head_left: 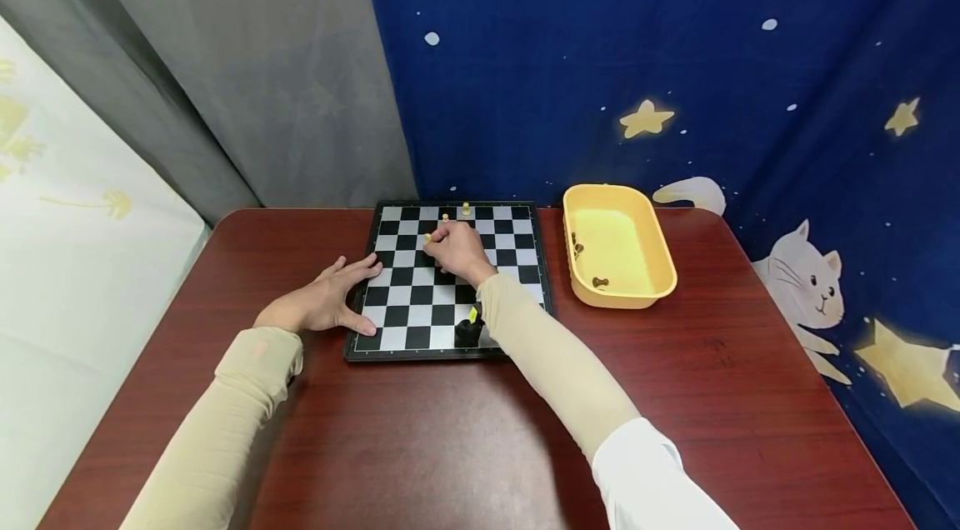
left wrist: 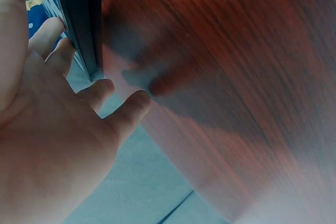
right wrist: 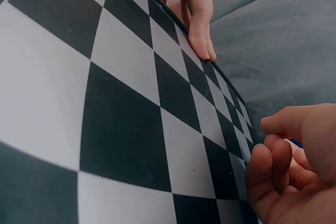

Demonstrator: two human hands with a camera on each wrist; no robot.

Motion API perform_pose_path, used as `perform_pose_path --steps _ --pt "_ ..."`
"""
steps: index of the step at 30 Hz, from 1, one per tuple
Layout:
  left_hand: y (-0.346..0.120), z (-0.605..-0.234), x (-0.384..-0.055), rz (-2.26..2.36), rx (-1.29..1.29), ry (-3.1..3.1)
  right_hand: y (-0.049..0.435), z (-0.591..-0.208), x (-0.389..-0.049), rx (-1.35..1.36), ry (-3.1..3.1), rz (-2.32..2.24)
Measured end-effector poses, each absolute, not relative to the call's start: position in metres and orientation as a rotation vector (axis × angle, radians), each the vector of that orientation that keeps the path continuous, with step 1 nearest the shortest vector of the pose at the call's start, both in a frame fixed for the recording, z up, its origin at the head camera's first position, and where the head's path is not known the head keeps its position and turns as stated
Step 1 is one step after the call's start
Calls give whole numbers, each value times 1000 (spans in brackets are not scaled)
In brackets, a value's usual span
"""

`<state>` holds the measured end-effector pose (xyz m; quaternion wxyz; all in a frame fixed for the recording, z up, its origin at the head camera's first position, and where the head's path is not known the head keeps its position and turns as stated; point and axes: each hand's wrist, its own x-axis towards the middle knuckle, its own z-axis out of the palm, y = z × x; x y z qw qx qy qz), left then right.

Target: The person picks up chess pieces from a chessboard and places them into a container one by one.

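A black-and-white chessboard (head_left: 408,313) lies on the table. My right hand (head_left: 459,251) is over its upper middle, thumb and fingertips pinching a small pale yellow chess piece (head_left: 428,237). In the right wrist view the right hand's fingers (right wrist: 281,161) are curled together, and the piece is hidden. Two more pale yellow pieces stand beyond: one chess piece (head_left: 446,217) just past the hand, another piece (head_left: 466,208) near the far edge. My left hand (head_left: 326,301) is spread, its fingertips and thumb resting on the board's left edge.
Right of the board stands a yellow plastic basket (head_left: 660,276) with several small dark brown pieces (head_left: 600,282) inside. A black object with a yellow mark (head_left: 468,332) shows beside the right sleeve; its kind is unclear. Curtains (head_left: 525,97) hang behind the reddish-brown table (head_left: 420,430).
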<state>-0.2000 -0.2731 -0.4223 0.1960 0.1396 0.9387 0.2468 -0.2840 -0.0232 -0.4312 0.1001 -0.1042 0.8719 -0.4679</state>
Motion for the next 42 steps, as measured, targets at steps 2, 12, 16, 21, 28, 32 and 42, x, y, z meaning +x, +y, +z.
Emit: perform_pose_path --steps 2,12,16,21,28,32,42 --pt "-273 -423 -200 695 393 2629 -21 -431 -283 -318 2576 -1395" --pt "-274 -425 -201 674 388 2635 -13 -421 -279 -348 2607 -1367" --pt "-274 -425 -200 684 391 2633 -12 -415 -274 -373 2590 -1334" --pt "-274 -424 -200 675 387 2634 -10 -410 -269 -418 2589 -1313" --pt "-275 -423 -200 671 376 2635 -4 -403 -265 -417 2589 -1369" --pt "-275 -423 -199 675 361 2630 0 -402 -264 -438 2614 -1357" --pt "-275 -426 -199 679 370 2647 10 -405 -262 -461 2669 -1325"
